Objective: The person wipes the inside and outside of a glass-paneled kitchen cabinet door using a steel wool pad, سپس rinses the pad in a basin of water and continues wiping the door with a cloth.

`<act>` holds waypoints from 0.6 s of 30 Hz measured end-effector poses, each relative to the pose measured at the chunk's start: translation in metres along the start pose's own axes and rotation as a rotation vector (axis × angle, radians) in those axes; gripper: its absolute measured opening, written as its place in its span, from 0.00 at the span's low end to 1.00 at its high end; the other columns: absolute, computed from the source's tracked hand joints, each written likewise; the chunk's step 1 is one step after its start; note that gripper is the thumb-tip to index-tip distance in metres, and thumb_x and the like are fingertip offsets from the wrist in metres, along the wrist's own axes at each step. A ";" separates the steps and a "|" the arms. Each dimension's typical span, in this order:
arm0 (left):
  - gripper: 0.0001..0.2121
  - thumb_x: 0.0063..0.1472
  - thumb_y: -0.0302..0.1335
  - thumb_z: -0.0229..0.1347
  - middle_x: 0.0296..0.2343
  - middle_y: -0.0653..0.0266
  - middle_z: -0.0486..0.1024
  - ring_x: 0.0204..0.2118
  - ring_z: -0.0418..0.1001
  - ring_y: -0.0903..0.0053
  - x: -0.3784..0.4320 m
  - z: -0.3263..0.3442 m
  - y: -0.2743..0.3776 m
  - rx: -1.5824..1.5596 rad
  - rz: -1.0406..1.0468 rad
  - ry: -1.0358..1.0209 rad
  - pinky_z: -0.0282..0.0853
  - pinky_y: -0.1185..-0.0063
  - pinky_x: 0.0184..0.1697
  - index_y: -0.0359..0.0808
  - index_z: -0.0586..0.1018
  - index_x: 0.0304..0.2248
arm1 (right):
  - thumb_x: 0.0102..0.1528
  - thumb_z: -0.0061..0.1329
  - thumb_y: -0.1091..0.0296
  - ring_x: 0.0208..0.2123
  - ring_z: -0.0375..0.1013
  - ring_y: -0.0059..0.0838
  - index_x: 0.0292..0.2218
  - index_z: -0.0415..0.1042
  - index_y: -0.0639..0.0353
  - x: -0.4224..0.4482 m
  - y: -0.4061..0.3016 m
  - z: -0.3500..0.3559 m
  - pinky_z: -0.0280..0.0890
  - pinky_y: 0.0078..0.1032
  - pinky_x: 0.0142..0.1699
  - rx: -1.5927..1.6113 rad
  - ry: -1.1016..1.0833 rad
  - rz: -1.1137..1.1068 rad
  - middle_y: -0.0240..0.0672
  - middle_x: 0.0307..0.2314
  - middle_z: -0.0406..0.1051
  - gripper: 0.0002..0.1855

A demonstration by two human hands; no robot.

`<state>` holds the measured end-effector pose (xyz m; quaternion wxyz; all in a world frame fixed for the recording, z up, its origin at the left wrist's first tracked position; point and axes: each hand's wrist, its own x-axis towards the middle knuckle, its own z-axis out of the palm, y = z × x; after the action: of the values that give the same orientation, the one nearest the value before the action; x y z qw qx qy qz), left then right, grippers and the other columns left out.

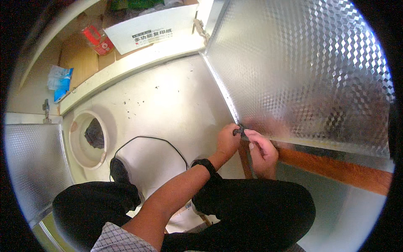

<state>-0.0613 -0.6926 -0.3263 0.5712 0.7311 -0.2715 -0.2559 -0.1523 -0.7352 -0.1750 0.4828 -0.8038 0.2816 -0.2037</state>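
Observation:
Pinched in my left hand (229, 136) is a small dark, crumpled piece, probably cloth (240, 129), at the lower corner of a cabinet door (283, 78). The door stands swung out on my right, faced with silver diamond-patterned foil and edged by a metal strip. My right hand (263, 152) is just right of that corner, its fingertips at the dark piece and its thumb apart below. Whether it grips anything cannot be made out. A black band circles my left wrist.
A pale plastic basin (73, 138) with a dark cloth (95, 134) stands left on the floor. A black cable (148, 136) loops by my foot. Inside the cabinet are a white box (154, 30), a red package (102, 45) and a blue package (63, 83). Another foil-faced door (34, 157) stands left.

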 end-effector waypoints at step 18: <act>0.08 0.50 0.21 0.57 0.19 0.57 0.76 0.19 0.75 0.73 0.273 -0.092 -0.035 -0.081 -0.143 0.397 0.70 0.75 0.22 0.28 0.78 0.32 | 0.58 0.42 0.82 0.49 0.73 0.37 0.43 0.72 0.68 -0.005 0.013 -0.002 0.65 0.34 0.57 0.024 -0.040 -0.123 0.49 0.45 0.73 0.11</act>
<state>0.2026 -0.8095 -0.3584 0.6228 0.7611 -0.0903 -0.1574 -0.1604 -0.7384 -0.1864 0.4846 -0.8176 0.2195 -0.2204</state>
